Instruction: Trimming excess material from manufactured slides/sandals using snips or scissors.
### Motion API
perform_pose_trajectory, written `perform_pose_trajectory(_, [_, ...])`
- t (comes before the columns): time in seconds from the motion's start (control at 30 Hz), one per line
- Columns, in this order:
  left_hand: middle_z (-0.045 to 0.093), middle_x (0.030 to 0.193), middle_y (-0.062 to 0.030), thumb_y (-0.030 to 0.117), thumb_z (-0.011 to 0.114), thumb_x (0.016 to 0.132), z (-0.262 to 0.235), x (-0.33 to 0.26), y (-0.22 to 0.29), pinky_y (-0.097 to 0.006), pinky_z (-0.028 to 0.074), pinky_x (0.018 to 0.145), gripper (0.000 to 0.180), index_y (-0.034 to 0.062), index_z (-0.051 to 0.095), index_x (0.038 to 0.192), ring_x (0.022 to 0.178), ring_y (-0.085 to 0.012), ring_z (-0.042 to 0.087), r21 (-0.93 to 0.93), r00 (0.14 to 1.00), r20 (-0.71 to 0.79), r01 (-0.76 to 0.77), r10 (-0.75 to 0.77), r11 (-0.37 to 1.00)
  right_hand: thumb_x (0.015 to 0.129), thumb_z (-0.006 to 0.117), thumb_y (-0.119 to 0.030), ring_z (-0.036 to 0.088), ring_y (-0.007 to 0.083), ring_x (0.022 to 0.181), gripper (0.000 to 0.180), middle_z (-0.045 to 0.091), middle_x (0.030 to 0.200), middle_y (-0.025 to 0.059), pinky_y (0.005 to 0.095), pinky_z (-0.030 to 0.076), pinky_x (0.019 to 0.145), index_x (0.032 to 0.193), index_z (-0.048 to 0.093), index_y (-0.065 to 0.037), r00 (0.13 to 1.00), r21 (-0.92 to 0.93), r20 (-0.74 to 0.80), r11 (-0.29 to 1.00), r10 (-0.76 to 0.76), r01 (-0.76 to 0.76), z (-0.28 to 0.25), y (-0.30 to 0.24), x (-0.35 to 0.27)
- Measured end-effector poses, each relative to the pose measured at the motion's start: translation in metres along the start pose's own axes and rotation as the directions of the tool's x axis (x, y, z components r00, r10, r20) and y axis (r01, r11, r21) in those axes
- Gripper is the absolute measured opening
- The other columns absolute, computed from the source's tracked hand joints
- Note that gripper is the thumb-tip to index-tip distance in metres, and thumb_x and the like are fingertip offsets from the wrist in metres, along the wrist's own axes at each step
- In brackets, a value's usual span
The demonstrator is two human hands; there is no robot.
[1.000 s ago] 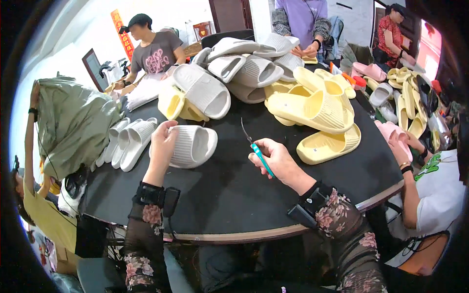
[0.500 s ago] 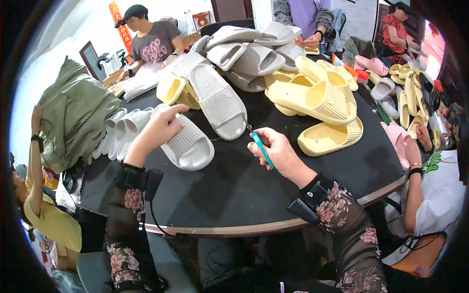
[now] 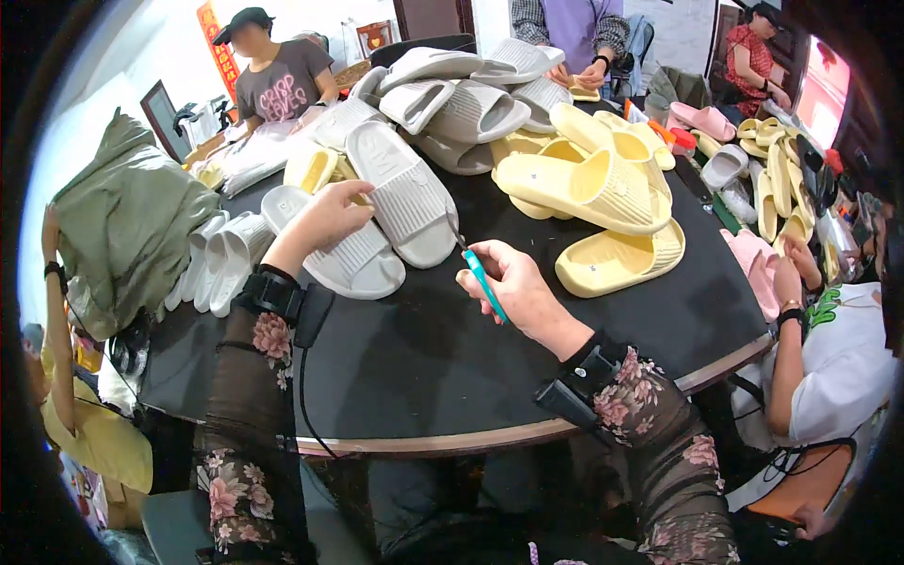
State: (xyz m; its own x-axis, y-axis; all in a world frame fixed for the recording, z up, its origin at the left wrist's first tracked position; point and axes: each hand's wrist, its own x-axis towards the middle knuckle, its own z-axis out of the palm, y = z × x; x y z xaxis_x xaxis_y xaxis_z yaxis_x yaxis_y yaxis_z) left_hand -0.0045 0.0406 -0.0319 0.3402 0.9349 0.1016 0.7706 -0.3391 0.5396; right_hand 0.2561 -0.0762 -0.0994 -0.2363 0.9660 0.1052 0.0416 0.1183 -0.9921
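Note:
My left hand lies over the strap of a grey slide slipper. Its fingers are bent but apart, with the tips at the left edge of a second grey slipper. That slipper leans toe-up against a heap, and the two now sit side by side. In my right hand is a slim teal-handled tool with a thin dark metal tip; its exact kind is unclear. The tip points at the second slipper's heel end.
A heap of grey slippers rises at the table's far middle. Yellow slippers are piled right of it, and several grey ones stand by a green sack. Other people work around the black table.
The near grey slipper has shifted up and left against the leaning one. My left hand has moved right to the leaning slipper's edge. The right hand still holds the tool.

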Motion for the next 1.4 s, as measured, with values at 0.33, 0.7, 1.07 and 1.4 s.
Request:
perform_pose_trajectory(0.33, [0.057, 0.075, 0.0039, 0.021, 0.06, 0.089, -0.004, -0.047, 0.024, -0.02, 0.042, 0.062, 0.023, -0.0014, 0.064, 0.089, 0.069, -0.0044, 0.049, -0.287, 0.986, 0.168, 0.063, -0.015, 0.956, 0.083, 0.068, -0.02, 0.052, 0.0059, 0.056, 0.039, 0.06, 0.074, 0.0033, 0.0224, 0.043, 0.048, 0.11, 0.053, 0.003, 0.993, 0.063, -0.073, 0.993, -0.091, 0.095, 0.001, 0.001, 0.001])
perform_pose_trajectory(0.7, [0.057, 0.073, 0.0038, 0.013, 0.06, 0.087, 0.005, -0.099, 0.034, -0.021, 0.042, 0.065, 0.015, -0.0017, 0.064, 0.085, 0.071, -0.0038, 0.049, -0.392, 0.986, 0.131, 0.149, -0.105, 0.908, 0.086, 0.065, -0.021, 0.049, 0.0039, 0.056, 0.038, 0.057, 0.077, 0.0008, 0.0193, 0.039, 0.045, 0.115, 0.051, -0.002, 0.993, 0.056, -0.039, 0.991, -0.116, 0.118, 0.001, -0.004, -0.003])
perform_pose_trajectory(1.07, [0.051, 0.072, 0.0039, 0.01, 0.06, 0.083, 0.012, -0.101, 0.046, -0.019, 0.037, 0.052, 0.041, 0.0065, 0.055, 0.124, 0.063, -0.0019, 0.045, -0.314, 0.913, 0.394, 0.242, -0.106, 0.918, 0.085, 0.067, -0.017, 0.05, 0.0045, 0.057, 0.039, 0.061, 0.086, 0.0022, 0.0199, 0.042, 0.048, 0.116, 0.051, 0.0, 0.989, -0.019, -0.024, 0.989, -0.148, 0.148, 0.002, 0.013, 0.003])
perform_pose_trajectory(1.4, [0.064, 0.103, -0.0101, 0.009, 0.062, 0.086, 0.059, -0.096, 0.03, -0.023, 0.05, 0.077, 0.051, -0.0048, 0.043, 0.131, 0.086, -0.0103, 0.061, -0.645, 0.921, 0.369, 0.353, -0.128, 0.678, 0.078, 0.071, -0.02, 0.065, 0.0235, 0.075, 0.037, 0.065, 0.086, 0.0187, 0.0345, 0.049, 0.067, 0.105, 0.057, 0.001, 0.954, -0.277, -0.098, 0.928, -0.283, 0.247, -0.005, 0.022, 0.011])
